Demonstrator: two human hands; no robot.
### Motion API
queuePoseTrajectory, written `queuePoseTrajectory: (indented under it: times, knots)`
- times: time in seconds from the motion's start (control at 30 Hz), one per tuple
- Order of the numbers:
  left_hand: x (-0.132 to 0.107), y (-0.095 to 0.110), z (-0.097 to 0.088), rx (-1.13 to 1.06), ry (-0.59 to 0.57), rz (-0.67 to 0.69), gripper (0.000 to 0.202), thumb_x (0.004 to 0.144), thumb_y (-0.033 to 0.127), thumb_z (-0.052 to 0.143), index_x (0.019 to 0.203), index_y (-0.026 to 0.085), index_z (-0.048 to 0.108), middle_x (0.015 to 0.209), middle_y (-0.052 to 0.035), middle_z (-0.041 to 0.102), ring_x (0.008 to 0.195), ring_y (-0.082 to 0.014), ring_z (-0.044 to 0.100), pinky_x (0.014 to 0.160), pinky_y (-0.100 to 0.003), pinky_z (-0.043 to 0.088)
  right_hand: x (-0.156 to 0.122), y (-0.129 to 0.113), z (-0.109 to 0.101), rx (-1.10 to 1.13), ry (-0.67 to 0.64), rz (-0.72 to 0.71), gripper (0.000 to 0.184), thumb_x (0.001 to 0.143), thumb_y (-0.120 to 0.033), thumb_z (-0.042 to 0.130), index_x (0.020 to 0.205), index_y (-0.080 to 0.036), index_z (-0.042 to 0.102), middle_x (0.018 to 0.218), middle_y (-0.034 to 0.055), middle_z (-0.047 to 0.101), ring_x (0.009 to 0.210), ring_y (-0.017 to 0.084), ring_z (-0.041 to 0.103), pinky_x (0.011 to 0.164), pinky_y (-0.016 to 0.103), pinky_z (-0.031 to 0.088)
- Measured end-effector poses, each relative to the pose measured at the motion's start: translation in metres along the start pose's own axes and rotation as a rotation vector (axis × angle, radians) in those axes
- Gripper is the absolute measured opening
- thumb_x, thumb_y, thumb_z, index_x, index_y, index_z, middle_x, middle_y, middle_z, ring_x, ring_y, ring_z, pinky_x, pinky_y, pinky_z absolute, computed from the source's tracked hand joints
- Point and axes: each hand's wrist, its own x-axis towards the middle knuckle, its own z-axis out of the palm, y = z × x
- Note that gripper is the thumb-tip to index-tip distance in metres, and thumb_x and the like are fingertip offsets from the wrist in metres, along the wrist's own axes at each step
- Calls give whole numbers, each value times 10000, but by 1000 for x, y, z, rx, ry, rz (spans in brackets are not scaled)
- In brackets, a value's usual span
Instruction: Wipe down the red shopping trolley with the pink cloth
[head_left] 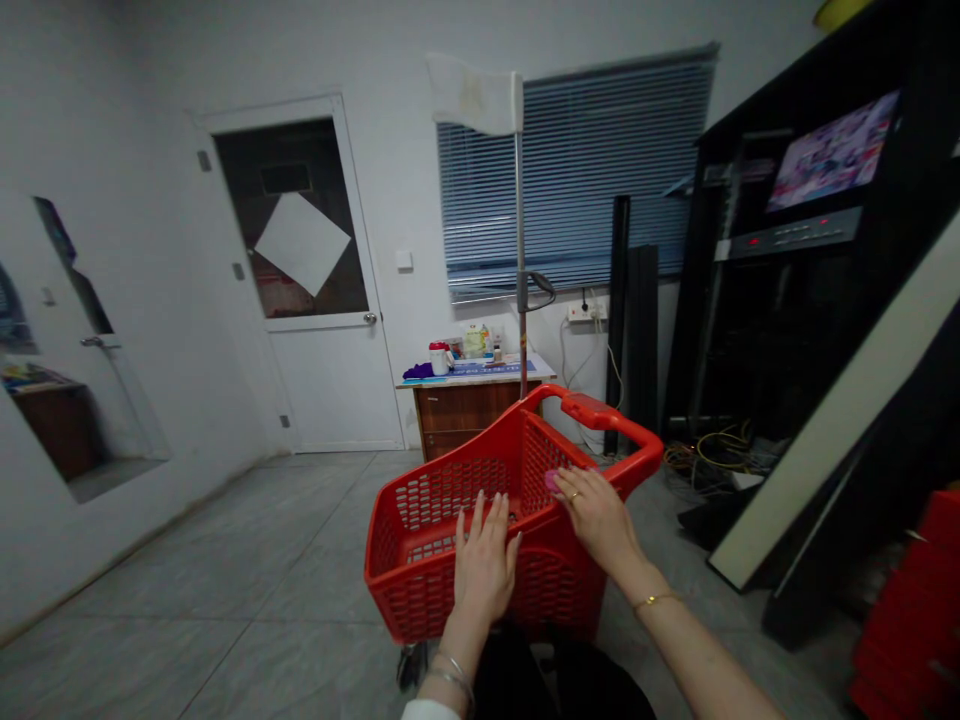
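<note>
A red plastic shopping cart [442, 590] with lattice sides stands right in front of me, its handle [637, 455] toward the right. My left hand [486, 565] is over the near side of the basket, its fingers stretched out and nothing seen in it. Near the handle end, my right hand [596, 515] is bent over the basket's upper edge. A small pink piece [552, 481], perhaps a cloth or sponge, shows under its fingertips; most of it is hidden by the hand.
A wooden cabinet [469, 412] holding a red-lidded white cup [439, 358] stands by the wall, a pole with a white flag [476, 100] before it. A white door [337, 385] is at left. Cables [720, 445], a leaning pale board [825, 430] and red crates [911, 610] are at right.
</note>
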Motion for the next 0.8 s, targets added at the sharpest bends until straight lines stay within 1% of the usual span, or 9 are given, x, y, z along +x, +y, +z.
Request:
queuePoseTrajectory:
  times: [0.07, 0.13, 0.23, 0.33, 0.4, 0.5, 0.63, 0.7, 0.8]
  knots:
    - [0, 2, 0, 1, 7, -1, 533, 995, 365, 391, 1511, 259, 312, 1512, -28, 453, 1459, -241, 293, 1162, -521, 301, 4, 33, -13, -37, 57, 76, 325, 983, -276, 443, 1192, -200, 680, 1215, 87, 692, 1160, 234, 610, 1063, 450, 414]
    - [1, 6, 1, -2, 12, -11, 540, 991, 371, 395, 1513, 259, 309, 1509, -38, 458, 1462, -247, 286, 1157, -532, 302, 6, 43, -14, -82, 135, 163, 331, 984, -287, 435, 1164, -181, 692, 1204, 102, 696, 1186, 254, 596, 1066, 476, 411]
    - [1, 9, 3, -14, 11, -23, 538, 992, 372, 387, 1513, 262, 309, 1512, -41, 451, 1461, -253, 288, 1151, -543, 302, 1, 11, 4, -113, 171, 187, 312, 974, -234, 440, 1117, -161, 708, 1176, 114, 706, 1171, 264, 602, 1071, 491, 399]
    - [1, 7, 3, -18, 13, -14, 536, 990, 364, 393, 1511, 261, 316, 1506, -46, 461, 1451, -256, 310, 1148, -536, 311, -7, -33, 21, -43, 65, 26, 310, 958, -171, 453, 1152, -179, 694, 1196, 85, 702, 1146, 235, 614, 1069, 442, 409]
    - [1, 3, 3, -14, 14, -6, 535, 990, 358, 395, 1510, 259, 316, 1505, -43, 463, 1448, -252, 318, 1153, -528, 309, -8, -37, 19, 3, -3, -57, 321, 956, -166, 461, 1193, -199, 676, 1216, 65, 695, 1138, 221, 618, 1061, 424, 418]
    - [1, 0, 2, -11, 9, -4, 533, 994, 354, 387, 1513, 259, 306, 1516, -28, 447, 1455, -243, 302, 1164, -525, 295, -2, 5, -1, -2, -3, -29, 319, 971, -213, 457, 1212, -214, 667, 1229, 66, 688, 1137, 223, 622, 1051, 432, 425]
    - [1, 3, 3, -12, 4, -18, 548, 991, 376, 394, 1519, 276, 286, 1524, -18, 435, 1466, -243, 275, 1160, -546, 294, 5, 58, -18, -83, 171, 173, 331, 984, -288, 442, 1159, -157, 690, 1209, 117, 691, 1182, 260, 600, 1047, 469, 428]
    - [1, 5, 2, -12, 5, -30, 549, 990, 380, 395, 1519, 279, 286, 1526, -18, 430, 1466, -245, 276, 1162, -553, 285, 3, 44, -9, -116, 222, 230, 329, 984, -272, 438, 1142, -139, 694, 1193, 131, 696, 1193, 273, 591, 1058, 495, 411]
    - [1, 6, 0, -8, 7, -31, 537, 989, 374, 399, 1510, 279, 313, 1519, -23, 442, 1456, -248, 298, 1165, -549, 281, -7, -14, 17, -77, 160, 118, 313, 973, -207, 440, 1163, -168, 686, 1206, 101, 695, 1180, 247, 599, 1083, 475, 389]
